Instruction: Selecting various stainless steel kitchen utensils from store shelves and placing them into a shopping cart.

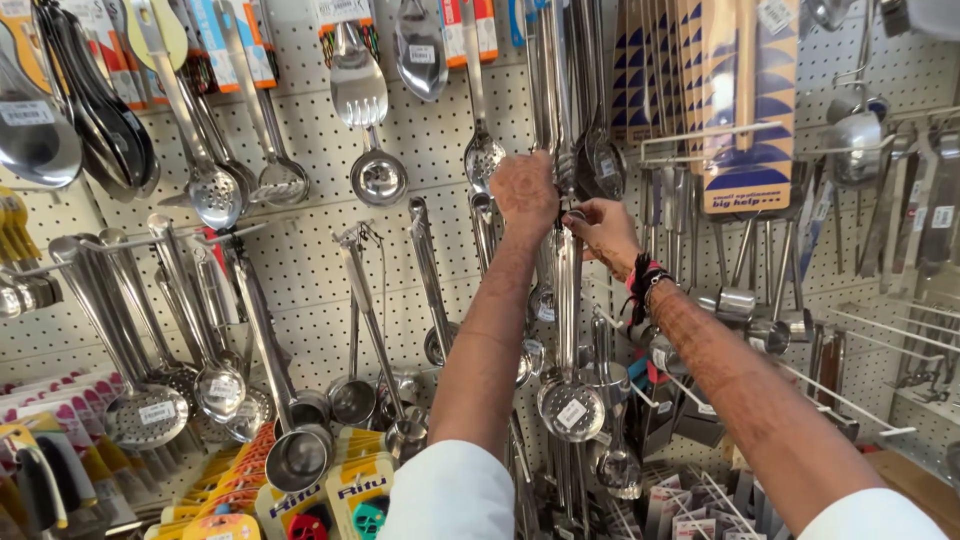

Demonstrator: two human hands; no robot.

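Note:
My left hand (523, 190) reaches up to the pegboard and grips the top of a long steel skimmer handle (566, 290) near its hook. My right hand (603, 232), with a dark thread band at the wrist, pinches the same handle from the right just below. The skimmer's round perforated bowl (571, 408) hangs below with a small white tag on it. Both arms wear white sleeves. Other hanging ladles crowd right behind the skimmer and partly hide its upper end.
A white pegboard wall (300, 250) carries steel ladles (378, 178), skimmers (145, 412), spoons and measuring cups (735, 302) on wire hooks. Wooden utensils in blue and tan card sleeves (745, 100) hang upper right. Bare wire pegs (850, 405) jut out at the right. Packaged goods sit below.

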